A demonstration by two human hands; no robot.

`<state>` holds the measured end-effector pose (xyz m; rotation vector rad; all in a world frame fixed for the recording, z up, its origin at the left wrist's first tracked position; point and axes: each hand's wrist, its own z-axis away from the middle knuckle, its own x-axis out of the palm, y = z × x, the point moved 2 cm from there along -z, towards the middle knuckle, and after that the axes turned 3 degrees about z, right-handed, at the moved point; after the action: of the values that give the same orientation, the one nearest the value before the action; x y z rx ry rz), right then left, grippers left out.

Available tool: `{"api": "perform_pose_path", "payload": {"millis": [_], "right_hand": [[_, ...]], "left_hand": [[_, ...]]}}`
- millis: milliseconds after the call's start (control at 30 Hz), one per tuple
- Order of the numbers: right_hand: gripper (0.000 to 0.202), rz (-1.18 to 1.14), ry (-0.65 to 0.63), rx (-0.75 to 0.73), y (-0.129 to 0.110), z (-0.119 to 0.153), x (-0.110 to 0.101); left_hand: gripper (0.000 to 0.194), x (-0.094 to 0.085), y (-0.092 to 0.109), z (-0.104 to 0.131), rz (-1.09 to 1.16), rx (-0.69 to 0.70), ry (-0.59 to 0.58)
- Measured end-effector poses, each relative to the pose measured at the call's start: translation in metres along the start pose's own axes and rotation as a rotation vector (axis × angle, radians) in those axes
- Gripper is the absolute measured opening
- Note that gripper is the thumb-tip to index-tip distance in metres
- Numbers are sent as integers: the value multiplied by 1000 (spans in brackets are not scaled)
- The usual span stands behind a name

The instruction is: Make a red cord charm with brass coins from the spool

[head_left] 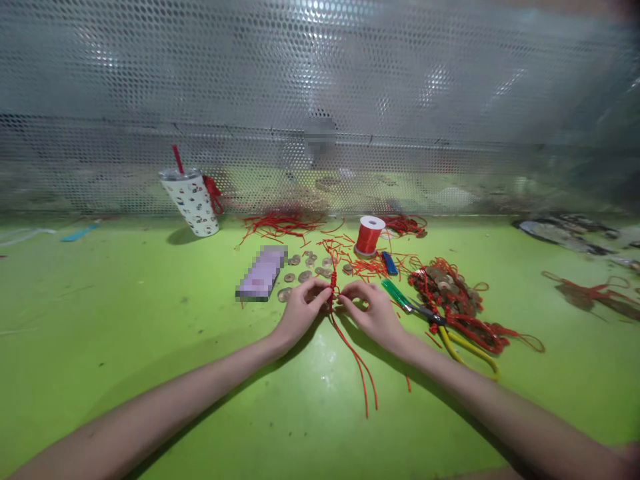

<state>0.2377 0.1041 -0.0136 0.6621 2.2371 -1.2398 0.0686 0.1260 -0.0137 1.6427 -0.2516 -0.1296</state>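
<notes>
Between my two hands stands a knotted red cord (333,283), its loose ends trailing down toward me over the green table. My left hand (307,303) pinches the cord from the left with thumb and forefinger. From the right, my right hand (367,307) is closed at the cord just below the knots, fingertips pinched on a part of it. Several round brass coins (305,275) with holes lie just beyond my left hand. To the right of my right hand are a green lighter (397,295) and yellow-handled scissors (445,333).
A red thread spool (367,238) stands behind, among cord snippets and a blue lighter (389,263). Coins tied with red cord (447,287) are heaped at right. A pixelated purple phone-like slab (264,273) and a patterned tumbler (193,203) stand left. Perforated metal sheeting (250,87) closes the back.
</notes>
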Motion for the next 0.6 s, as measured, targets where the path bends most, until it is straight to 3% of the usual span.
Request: {"api": "perform_pose_path", "payload": {"millis": [367, 600], "right_hand": [[3, 194, 25, -201, 0, 4, 0], [4, 111, 65, -129, 3, 5, 4]], "left_hand": [[12, 0, -2, -3, -124, 63, -89], [13, -1, -4, -4, -99, 31, -105]]}}
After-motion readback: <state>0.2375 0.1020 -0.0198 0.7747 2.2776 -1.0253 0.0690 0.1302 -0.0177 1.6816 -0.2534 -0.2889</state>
